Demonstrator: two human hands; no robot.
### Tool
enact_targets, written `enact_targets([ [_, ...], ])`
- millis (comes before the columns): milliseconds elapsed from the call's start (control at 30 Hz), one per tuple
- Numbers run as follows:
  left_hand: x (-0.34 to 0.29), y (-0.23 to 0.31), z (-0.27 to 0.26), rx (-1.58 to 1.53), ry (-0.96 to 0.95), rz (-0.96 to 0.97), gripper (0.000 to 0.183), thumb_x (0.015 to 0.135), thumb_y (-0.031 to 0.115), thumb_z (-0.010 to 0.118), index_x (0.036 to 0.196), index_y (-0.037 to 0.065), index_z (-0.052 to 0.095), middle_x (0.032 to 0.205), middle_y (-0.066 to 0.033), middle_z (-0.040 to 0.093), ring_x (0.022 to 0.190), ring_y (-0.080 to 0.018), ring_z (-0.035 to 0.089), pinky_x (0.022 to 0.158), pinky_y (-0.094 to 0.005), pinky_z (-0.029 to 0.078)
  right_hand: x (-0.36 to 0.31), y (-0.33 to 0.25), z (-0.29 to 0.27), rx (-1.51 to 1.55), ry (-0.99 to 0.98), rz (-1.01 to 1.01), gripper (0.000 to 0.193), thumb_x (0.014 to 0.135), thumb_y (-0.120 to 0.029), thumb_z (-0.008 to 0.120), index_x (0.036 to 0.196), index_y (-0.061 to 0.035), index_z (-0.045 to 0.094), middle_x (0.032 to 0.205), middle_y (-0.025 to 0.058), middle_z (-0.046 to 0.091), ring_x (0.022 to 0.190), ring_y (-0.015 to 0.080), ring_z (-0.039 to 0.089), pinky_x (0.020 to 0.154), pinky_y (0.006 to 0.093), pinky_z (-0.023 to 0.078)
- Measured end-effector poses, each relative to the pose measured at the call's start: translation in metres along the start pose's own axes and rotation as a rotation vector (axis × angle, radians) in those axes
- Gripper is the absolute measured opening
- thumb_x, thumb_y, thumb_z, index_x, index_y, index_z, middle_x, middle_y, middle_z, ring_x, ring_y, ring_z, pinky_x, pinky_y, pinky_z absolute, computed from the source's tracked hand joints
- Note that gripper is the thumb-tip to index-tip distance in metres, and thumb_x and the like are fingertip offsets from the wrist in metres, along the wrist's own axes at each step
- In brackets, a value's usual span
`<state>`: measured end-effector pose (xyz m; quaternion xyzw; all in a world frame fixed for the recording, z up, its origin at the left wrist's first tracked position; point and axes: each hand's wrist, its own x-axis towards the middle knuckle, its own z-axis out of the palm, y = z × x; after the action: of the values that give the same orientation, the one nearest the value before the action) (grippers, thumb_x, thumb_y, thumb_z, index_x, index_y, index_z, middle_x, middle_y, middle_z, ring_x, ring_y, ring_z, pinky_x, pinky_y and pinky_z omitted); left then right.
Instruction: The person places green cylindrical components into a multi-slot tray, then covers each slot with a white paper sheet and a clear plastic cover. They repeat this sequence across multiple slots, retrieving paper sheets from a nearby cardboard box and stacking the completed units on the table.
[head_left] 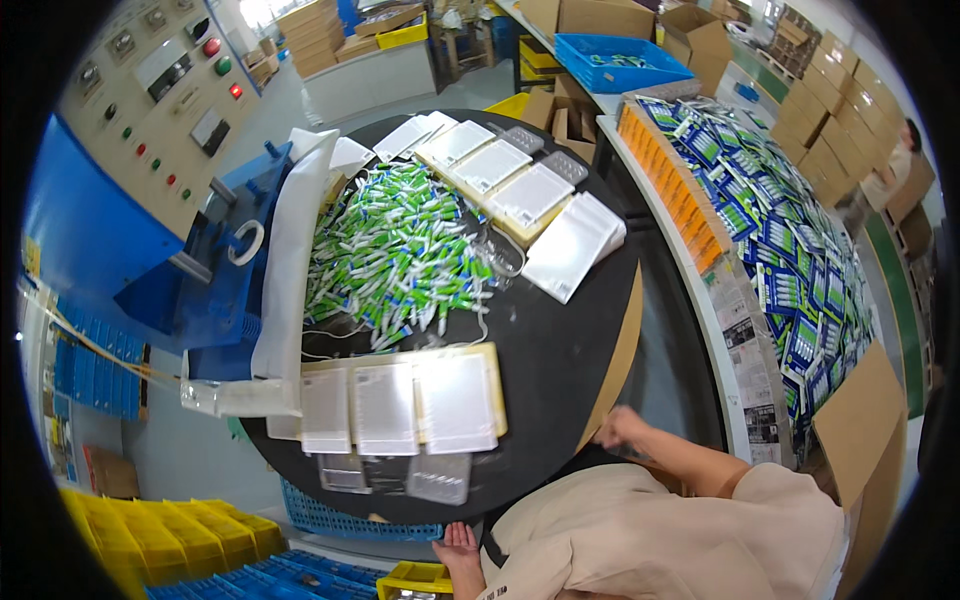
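My left hand (457,545) is low, just outside the near edge of a round black table (545,370), palm up and fingers stretched out with nothing in it. At the table's right rim my right hand (622,428) is closed; whatever is inside it, if anything, is hidden. Nearest my left hand on the tabletop lie clear plastic blister trays (438,478) beside a yellowish board (490,385) carrying flat white glossy cards (455,400). Farther back a heap of small green-and-white tubes (400,250) covers the middle. A second board (515,228) with similar white cards (530,193) lies behind it.
A blue machine (215,270) with a control panel (160,90) stands close on the left. Many blue-and-green packs (790,250) fill a long bench at right, behind a cardboard wall. Yellow bins (150,535) and a blue basket (350,515) sit below. Another person (890,175) is far right.
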<state>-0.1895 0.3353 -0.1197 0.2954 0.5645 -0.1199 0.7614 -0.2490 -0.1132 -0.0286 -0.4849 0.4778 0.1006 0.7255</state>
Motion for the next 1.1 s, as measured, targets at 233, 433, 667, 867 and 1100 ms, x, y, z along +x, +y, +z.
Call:
enact_targets([
  [233,-0.028,-0.010,0.043,-0.140,-0.238,0.000,0.083,0.100,0.071,0.035,0.151,0.006,0.038,0.156,-0.0131,0.041,0.143,-0.0309,0.040,0.119,-0.0511,0.031,-0.012,-0.191,-0.023,-1.163,0.556,-1.293,0.034,0.080,-0.003,0.061,0.114,-0.0048,0.067,0.114,0.0158,0.068,0.102,0.0370,0.063,0.090,0.0446,0.053],
  [433,-0.048,-0.015,0.063,0.037,-0.302,0.148,0.070,0.102,0.066,0.039,0.148,0.013,0.046,0.150,-0.0076,0.049,0.136,-0.0275,0.048,0.115,-0.0493,0.038,0.037,-0.198,0.018,-2.020,-0.011,-1.464,0.064,0.090,-0.009,0.057,0.151,-0.0104,0.039,0.158,0.0216,0.037,0.150,0.0336,0.033,0.122,0.0549,0.027],
  [667,-0.002,0.075,0.077,0.215,-0.203,0.435,0.065,0.105,0.059,0.042,0.143,0.007,0.051,0.133,-0.0120,0.062,0.116,-0.0270,0.064,0.095,-0.0436,0.056,0.020,-0.122,0.131,-1.917,-0.278,-1.779,0.049,0.095,-0.018,0.049,0.136,0.0092,0.053,0.146,0.0294,0.051,0.136,0.0389,0.052,0.115,0.0488,0.040],
  [867,0.072,0.230,0.104,0.328,-0.189,0.515,0.062,0.108,0.052,0.037,0.146,0.003,0.048,0.140,-0.0130,0.060,0.122,-0.0333,0.062,0.097,-0.0479,0.056,-0.017,-0.149,0.163,-1.404,-0.078,-1.887,0.050,0.086,-0.011,0.056,0.132,0.0102,0.056,0.139,0.0250,0.059,0.126,0.0337,0.061,0.106,0.0386,0.050],
  [1100,0.111,0.292,0.126,0.459,-0.173,0.477,0.062,0.110,0.052,0.026,0.148,0.008,0.047,0.146,-0.0112,0.056,0.130,-0.0332,0.057,0.108,-0.0494,0.049,-0.009,-0.113,0.157,-1.806,-0.146,-1.564,0.057,0.093,-0.021,0.055,0.140,0.0090,0.051,0.149,0.0267,0.048,0.141,0.0361,0.047,0.107,0.0557,0.045],
])
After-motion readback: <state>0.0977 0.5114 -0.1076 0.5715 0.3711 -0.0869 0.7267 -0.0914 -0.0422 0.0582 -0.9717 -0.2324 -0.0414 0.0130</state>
